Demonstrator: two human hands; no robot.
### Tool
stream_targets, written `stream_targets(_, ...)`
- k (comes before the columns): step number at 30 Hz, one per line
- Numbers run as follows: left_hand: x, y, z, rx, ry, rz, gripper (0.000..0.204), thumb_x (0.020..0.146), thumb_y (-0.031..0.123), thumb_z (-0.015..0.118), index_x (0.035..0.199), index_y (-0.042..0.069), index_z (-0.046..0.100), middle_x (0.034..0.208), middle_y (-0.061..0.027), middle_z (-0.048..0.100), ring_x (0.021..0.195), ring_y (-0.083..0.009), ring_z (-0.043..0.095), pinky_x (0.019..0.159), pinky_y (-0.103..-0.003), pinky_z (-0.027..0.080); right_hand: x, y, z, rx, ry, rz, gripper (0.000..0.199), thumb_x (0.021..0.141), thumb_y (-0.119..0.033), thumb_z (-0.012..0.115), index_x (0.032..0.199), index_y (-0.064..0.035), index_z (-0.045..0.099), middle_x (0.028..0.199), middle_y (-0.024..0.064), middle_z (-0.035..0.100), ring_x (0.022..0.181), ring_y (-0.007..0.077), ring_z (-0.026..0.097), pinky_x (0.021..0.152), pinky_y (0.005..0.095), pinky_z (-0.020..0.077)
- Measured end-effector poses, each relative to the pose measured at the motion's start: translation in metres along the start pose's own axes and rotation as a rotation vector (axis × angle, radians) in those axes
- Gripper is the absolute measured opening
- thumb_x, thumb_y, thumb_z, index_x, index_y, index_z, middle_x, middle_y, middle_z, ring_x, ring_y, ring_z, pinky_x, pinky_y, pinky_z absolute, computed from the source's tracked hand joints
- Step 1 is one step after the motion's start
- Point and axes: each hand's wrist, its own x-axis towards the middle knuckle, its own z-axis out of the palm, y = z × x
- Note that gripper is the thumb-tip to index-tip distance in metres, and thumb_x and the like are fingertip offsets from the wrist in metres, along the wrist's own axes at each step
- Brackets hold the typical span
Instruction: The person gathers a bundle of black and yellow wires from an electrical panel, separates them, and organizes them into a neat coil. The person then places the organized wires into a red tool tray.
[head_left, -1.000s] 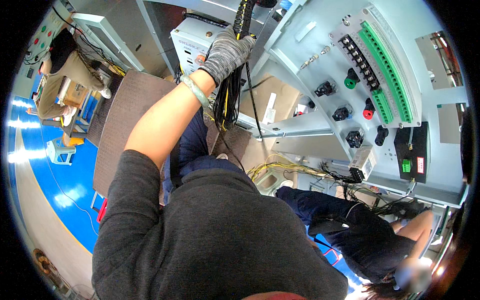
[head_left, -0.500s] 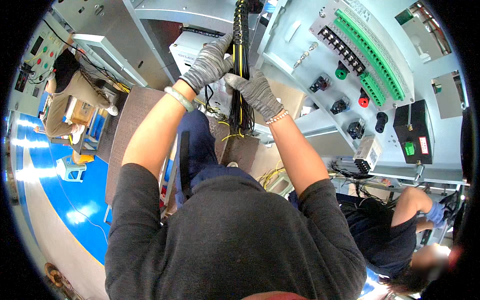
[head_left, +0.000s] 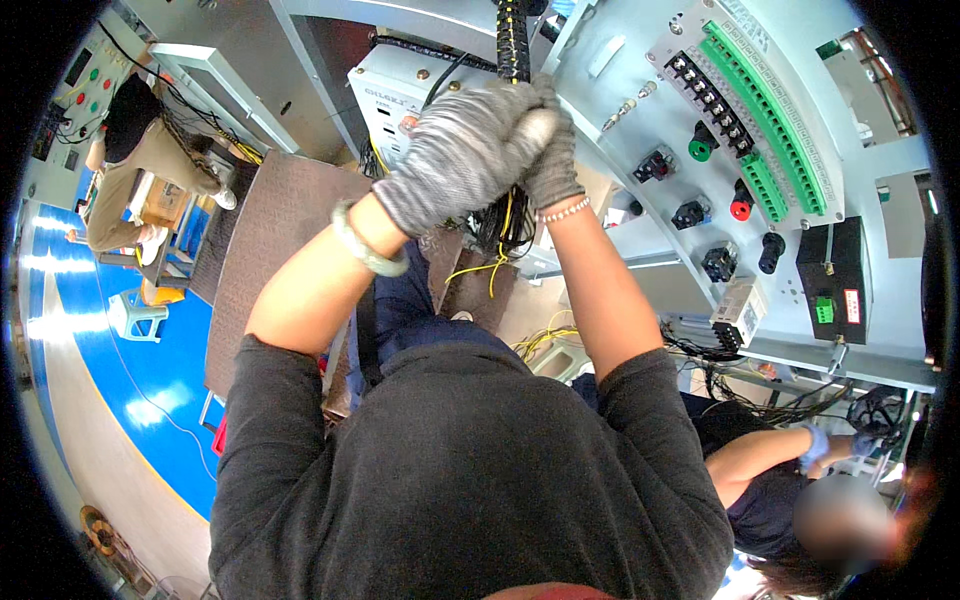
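Observation:
A thick bundle of black and yellow wires (head_left: 513, 42), tied at intervals, comes down from the top middle. Both my hands, in grey knit gloves, are closed around it just below the tied stretch. My left hand (head_left: 465, 145) lies in front, its fingers wrapped across toward the right. Against it, my right hand (head_left: 553, 155) grips the bundle from the right side, its fingers partly hidden. Beneath the hands the loose wire ends (head_left: 497, 222) hang down, with a yellow strand (head_left: 492, 268) sticking out. Behind my left hand stands a white box-shaped device (head_left: 385, 95).
On the right, a panel carries green terminal strips (head_left: 770, 120), a black terminal block (head_left: 712, 103) and a black box (head_left: 835, 275). A co-worker (head_left: 770, 480) in blue gloves works at lower right; another person (head_left: 140, 165) is at far left. A brown-topped platform (head_left: 280, 240) stands left.
My left hand has moved down and right across the wire bundle, meeting my right hand, which has shifted up and right. The co-worker at lower right has moved their arms.

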Motion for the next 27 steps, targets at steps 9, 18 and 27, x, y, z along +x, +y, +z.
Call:
stream_targets(9,-0.003,-0.076,0.035,-0.545,-0.105,-0.507,0.043,0.089,0.039,0.056,0.111,0.002,0.058,0.094,-0.0037,0.062,0.087,-0.01,0.054,0.077,-0.025,0.045,-0.025,-0.006,0.019,-0.801,0.145,-0.413,0.035,0.094,-0.034,0.045,0.094,-0.0017,0.057,0.075,0.0124,0.06,0.074,0.0212,0.06,0.069,0.0332,0.0488)
stream_targets(18,0.004,-0.067,0.066,-1.149,-0.034,-0.839,0.041,0.088,0.04,0.055,0.079,0.002,0.061,0.067,-0.0033,0.059,0.06,-0.0134,0.056,0.059,-0.028,0.046,-0.124,-0.007,-0.031,-1.424,0.167,-0.888,0.029,0.081,-0.011,0.062,0.108,-0.0046,0.057,0.074,0.0128,0.061,0.063,0.0248,0.061,0.057,0.0339,0.0475)
stream_targets(27,0.014,-0.06,0.065,-0.665,0.027,-0.85,0.024,0.085,0.025,0.061,0.088,0.003,0.052,0.058,-0.0038,0.055,0.047,-0.0141,0.054,0.045,-0.029,0.046,-0.373,0.041,-0.379,-1.848,0.236,1.056,0.046,0.09,-0.039,0.043,0.123,-0.007,0.047,0.122,0.0177,0.053,0.113,0.0352,0.05,0.096,0.0408,0.0387)
